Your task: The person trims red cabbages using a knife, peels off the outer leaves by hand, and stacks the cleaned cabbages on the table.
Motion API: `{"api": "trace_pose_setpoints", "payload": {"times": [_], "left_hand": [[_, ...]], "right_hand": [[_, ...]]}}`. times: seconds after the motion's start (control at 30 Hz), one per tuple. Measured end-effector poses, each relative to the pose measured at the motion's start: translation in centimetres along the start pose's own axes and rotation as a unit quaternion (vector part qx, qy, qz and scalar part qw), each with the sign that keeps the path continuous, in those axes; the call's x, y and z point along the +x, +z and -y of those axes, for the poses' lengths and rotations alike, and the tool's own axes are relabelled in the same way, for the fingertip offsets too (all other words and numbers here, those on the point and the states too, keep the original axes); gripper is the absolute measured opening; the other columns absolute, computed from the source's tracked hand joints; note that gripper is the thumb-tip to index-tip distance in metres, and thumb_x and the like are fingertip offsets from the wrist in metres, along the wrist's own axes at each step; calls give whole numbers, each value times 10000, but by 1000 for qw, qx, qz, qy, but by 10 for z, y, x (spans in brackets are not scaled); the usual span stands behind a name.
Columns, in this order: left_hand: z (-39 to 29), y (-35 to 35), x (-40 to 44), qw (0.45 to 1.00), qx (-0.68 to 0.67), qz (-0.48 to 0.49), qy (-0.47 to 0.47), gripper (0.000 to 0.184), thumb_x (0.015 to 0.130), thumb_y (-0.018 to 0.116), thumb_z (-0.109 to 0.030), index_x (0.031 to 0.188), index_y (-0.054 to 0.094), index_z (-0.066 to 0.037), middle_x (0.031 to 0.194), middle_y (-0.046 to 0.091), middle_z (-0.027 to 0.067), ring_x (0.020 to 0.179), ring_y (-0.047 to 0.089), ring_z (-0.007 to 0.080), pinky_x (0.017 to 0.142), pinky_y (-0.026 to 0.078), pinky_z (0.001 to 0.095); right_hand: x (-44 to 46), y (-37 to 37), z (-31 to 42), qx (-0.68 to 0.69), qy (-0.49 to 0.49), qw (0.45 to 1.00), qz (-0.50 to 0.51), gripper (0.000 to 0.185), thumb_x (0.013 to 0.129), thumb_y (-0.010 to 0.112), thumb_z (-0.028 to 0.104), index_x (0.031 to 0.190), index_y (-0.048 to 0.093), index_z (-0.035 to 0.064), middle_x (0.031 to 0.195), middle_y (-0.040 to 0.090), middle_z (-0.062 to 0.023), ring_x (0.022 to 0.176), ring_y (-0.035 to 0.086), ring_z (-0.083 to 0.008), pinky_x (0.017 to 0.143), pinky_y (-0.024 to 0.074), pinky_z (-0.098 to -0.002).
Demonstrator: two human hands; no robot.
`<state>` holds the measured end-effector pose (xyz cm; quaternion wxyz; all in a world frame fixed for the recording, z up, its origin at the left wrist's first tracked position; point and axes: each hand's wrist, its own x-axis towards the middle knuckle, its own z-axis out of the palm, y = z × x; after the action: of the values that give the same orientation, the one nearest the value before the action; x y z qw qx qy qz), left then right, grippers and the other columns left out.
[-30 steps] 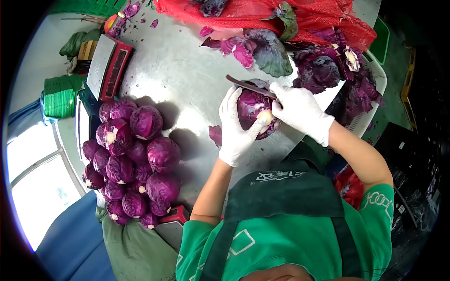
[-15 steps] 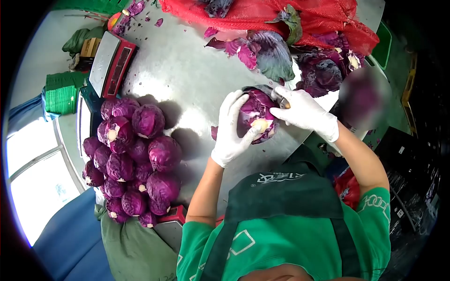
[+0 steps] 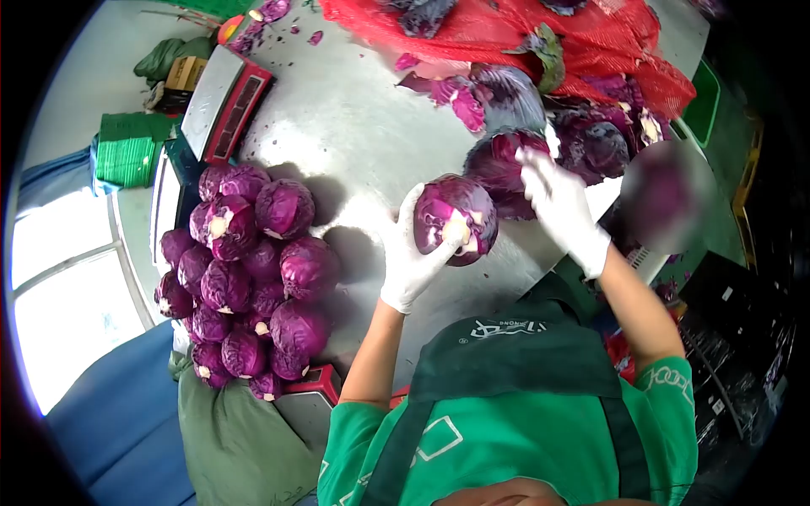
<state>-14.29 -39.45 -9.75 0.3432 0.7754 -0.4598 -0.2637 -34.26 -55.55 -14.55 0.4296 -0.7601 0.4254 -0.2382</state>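
My left hand (image 3: pixel 411 257), in a white glove, grips a red cabbage (image 3: pixel 454 215) from its left side. The cut pale stem end faces up, with the thumb lying beside it. To the right, my gloved right hand (image 3: pixel 564 207) is over loose outer cabbage leaves (image 3: pixel 498 164). Its fingers are smeared by motion, and whether they hold anything is hidden. More stripped leaves (image 3: pixel 510 97) lie just beyond.
Left on the metal table (image 3: pixel 363 110) is a heap of red cabbages (image 3: pixel 240 287). Red scales (image 3: pixel 226 105) stand behind it. A red mesh bag (image 3: pixel 481 42) lies at the far side, with a dark leafy cabbage (image 3: pixel 595 143) nearer right.
My right hand has moved away from the cabbage to the right and outward. Outer leaves have come off the cabbage and lie beside it. The small knife in my right hand no longer shows.
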Motion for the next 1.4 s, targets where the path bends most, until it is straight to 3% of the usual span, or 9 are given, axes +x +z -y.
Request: {"api": "trace_pose_setpoints", "payload": {"times": [0.37, 0.7, 0.87, 0.97, 1.1, 1.2, 1.3, 1.37, 1.4], "left_hand": [[20, 24, 4, 978, -204, -17, -46, 853, 753, 867, -231, 1383, 356, 33, 1327, 456, 181, 1196, 524, 251, 1024, 447, 380], [19, 22, -12, 992, -116, -5, 52, 929, 678, 895, -262, 1400, 367, -11, 1454, 339, 199, 1356, 393, 327, 1141, 333, 437], [17, 20, -13, 990, -136, -15, 32, 917, 697, 882, -278, 1413, 369, -23, 1474, 323, 202, 1376, 365, 337, 1141, 332, 448], [17, 10, -2, 992, -60, 25, 110, 900, 711, 872, -308, 1413, 388, -22, 1482, 319, 205, 1396, 337, 362, 1146, 319, 462], [14, 7, 8, 986, -7, 43, 163, 961, 705, 861, -438, 1442, 405, -24, 1511, 341, 231, 1449, 283, 399, 1177, 263, 492], [19, 8, -5, 991, -27, 41, 126, 952, 710, 873, -393, 1445, 400, -17, 1521, 324, 232, 1429, 322, 400, 1160, 305, 475], [31, 12, -13, 992, -126, -3, 17, 949, 709, 885, -335, 1454, 388, -21, 1426, 379, 224, 1334, 422, 372, 1119, 369, 458], [25, 13, -16, 991, -119, -56, -9, 941, 701, 883, -343, 1440, 395, -26, 1372, 393, 218, 1299, 432, 368, 1101, 383, 462], [20, 8, -15, 997, -60, -44, -5, 928, 705, 876, -357, 1436, 403, -39, 1361, 384, 227, 1294, 422, 376, 1094, 386, 469]], "right_hand": [[-26, 15, 56, -176, -66, 965, 181, 553, 1015, 486, 368, 1508, 397, 131, 814, 682, -110, 663, 669, -274, 600, 535, -394], [48, 26, -56, -102, 18, 994, 37, 328, 1021, 507, 353, 1231, 664, 155, 900, 721, -135, 707, 698, -263, 660, 543, -365], [39, -11, 68, -25, 6, 975, 220, 774, 853, 700, 518, 1489, 441, 160, 991, 682, -132, 876, 675, -265, 770, 531, -360], [19, 5, 60, -172, -177, 940, 236, 712, 859, 670, 505, 1437, 494, 130, 1120, 662, -199, 946, 684, -347, 832, 547, -426], [31, 2, 60, -167, -165, 943, 238, 211, 931, 536, 270, 932, 607, 71, 827, 683, -173, 699, 659, -392, 652, 534, -498], [73, 2, 4, -198, -49, 974, 101, 191, 903, 607, 204, 983, 648, 35, 859, 678, -217, 782, 675, -411, 672, 541, -465], [64, -16, 8, -105, 30, 994, 15, 397, 932, 643, 300, 1249, 611, 63, 853, 696, -186, 766, 694, -328, 711, 542, -401], [29, -9, 41, 8, 59, 997, 55, 496, 869, 759, 233, 1312, 584, 98, 719, 605, -32, 650, 565, -82, 655, 495, -250], [14, -3, 45, 26, 36, 991, 124, 539, 861, 746, 332, 1316, 577, 95, 806, 611, -67, 684, 578, -145, 653, 501, -300]]}}
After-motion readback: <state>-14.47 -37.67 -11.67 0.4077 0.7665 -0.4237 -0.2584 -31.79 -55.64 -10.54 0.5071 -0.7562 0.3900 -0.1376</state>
